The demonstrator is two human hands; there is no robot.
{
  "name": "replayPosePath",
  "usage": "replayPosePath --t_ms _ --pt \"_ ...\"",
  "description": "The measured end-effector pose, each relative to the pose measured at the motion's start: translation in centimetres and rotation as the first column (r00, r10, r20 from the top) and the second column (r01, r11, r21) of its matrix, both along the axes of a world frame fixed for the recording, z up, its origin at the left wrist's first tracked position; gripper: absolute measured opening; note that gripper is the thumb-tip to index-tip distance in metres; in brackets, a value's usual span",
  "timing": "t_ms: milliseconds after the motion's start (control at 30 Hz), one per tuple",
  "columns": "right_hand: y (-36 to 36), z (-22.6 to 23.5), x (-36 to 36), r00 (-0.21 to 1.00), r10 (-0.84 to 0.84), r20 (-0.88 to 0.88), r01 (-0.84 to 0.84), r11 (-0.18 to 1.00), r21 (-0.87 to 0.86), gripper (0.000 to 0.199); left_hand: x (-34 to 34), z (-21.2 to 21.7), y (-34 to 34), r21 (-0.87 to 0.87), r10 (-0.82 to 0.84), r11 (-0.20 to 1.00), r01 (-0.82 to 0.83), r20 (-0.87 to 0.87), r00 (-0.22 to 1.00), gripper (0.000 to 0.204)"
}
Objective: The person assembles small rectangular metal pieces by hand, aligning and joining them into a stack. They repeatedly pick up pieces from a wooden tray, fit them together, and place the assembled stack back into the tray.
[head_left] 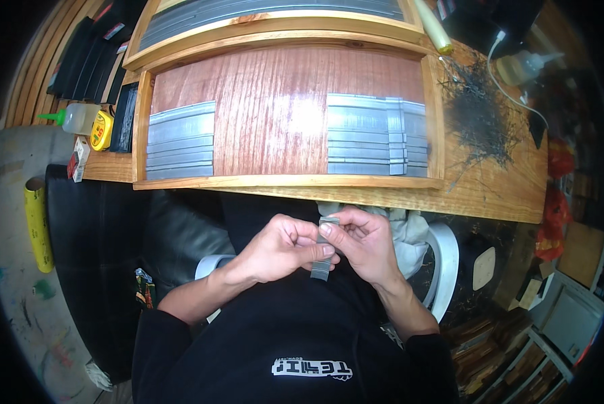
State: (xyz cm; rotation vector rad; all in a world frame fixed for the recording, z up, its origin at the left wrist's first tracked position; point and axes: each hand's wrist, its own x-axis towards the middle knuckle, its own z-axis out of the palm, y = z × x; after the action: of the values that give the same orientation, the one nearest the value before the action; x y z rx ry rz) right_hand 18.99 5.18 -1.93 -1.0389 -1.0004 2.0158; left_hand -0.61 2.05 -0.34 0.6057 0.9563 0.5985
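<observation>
Over my lap, just in front of the table edge, both hands grip a short grey strip with fine crosswise lines. My left hand pinches its middle between thumb and fingers. The upper end is held by my right hand, thumb pressed on its face. Its lower end sticks out below my fingers. Beyond my hands lies a shallow wooden tray with a reddish wood-grain bottom. Grey flat strips lie in it in two groups, a left group and a wider right group; bare wood shows between them.
A second wooden tray of grey strips stands behind. On the table's right are a tangle of thin dark offcuts, a nozzle bottle and a white cable. Left are a green-tipped bottle and a yellow tape measure.
</observation>
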Motion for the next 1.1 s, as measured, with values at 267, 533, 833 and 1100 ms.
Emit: replayPosePath --t_ms 267,533,833,1100 --pt "0.8 -0.7 -1.0 0.995 -0.062 -0.075 0.051 0.987 -0.152 0.013 -0.7 -0.3 2.1 -0.049 0.047 0.998 -0.046 0.026 0.999 0.016" --pt "0.6 -1.1 -1.3 0.993 -0.089 -0.074 0.079 0.988 -0.131 0.014 -0.9 -0.8 2.2 -0.016 0.030 0.999 -0.029 0.031 0.999 0.016" --pt "0.6 -1.0 -1.1 0.990 -0.078 -0.116 0.061 0.988 -0.140 0.013 -1.0 -0.7 2.2 0.010 0.021 1.000 -0.021 0.035 0.999 0.017" --pt "0.1 0.3 0.3 0.995 0.067 0.070 -0.072 0.995 0.063 0.012 -0.4 1.3 -0.4 0.035 0.034 0.999 -0.034 0.018 0.999 0.016"
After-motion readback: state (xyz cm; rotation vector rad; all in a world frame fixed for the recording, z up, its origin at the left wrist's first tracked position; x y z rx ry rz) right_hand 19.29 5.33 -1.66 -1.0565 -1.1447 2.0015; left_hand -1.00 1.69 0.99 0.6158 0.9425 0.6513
